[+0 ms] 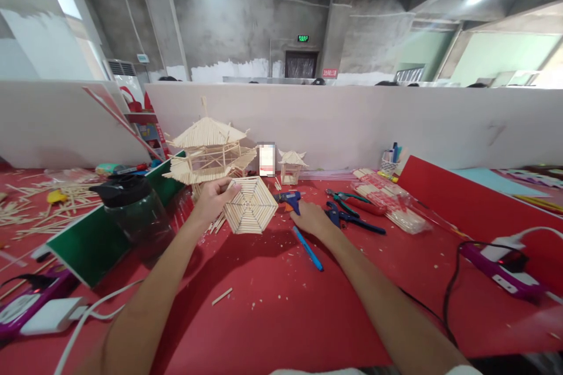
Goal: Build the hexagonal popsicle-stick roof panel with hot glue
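Observation:
A hexagonal panel of pale sticks is held up by its upper left edge in my left hand, pinched between thumb and fingers. Right of it, my right hand is closed at the blue glue gun, with fingers around its handle. Behind the panel stands a large stick-built pavilion, and a small stick pavilion is near the white partition. A blue pen lies just below my right hand.
Pliers, a blue clamp and bagged sticks lie at right. A dark-lidded bottle stands at left by a green board. Power strips with cables sit at both sides. One loose stick lies in front.

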{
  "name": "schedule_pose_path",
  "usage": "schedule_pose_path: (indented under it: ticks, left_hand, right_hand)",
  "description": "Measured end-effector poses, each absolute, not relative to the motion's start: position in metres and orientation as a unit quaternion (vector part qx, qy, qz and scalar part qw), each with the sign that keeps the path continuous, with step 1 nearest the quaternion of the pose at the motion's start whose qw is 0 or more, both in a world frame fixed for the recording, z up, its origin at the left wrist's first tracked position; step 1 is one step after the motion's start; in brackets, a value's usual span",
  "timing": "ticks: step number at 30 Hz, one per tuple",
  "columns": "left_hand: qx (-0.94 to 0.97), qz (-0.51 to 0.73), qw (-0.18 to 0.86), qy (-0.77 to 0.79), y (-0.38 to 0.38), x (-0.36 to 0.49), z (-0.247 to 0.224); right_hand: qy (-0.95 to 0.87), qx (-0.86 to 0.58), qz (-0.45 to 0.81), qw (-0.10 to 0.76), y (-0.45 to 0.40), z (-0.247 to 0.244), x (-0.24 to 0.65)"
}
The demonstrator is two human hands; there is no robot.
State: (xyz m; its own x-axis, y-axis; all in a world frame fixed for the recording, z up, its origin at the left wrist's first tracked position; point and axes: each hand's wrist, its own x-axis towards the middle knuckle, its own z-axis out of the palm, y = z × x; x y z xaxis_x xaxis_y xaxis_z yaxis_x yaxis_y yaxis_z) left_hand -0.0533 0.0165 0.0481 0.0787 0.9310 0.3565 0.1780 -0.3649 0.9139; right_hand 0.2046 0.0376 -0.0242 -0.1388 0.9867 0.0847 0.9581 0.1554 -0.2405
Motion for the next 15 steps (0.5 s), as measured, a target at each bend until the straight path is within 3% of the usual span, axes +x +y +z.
schedule_pose_path:
  ticks: [7, 15]
  left_hand:
    - [0.638, 0.526, 0.358, 0.434, 0.018, -0.056, 0.047]
    - [0.609, 0.546, 0.394, 0.420, 0.019, -0.058, 0.047]
  right_hand:
    - [-0.772, -0.622, 0.026, 0.127, 0.023, -0.011, 0.195]
    - [-0.879, -0.413, 0.097, 0.218, 0.008, -0.031, 0.151]
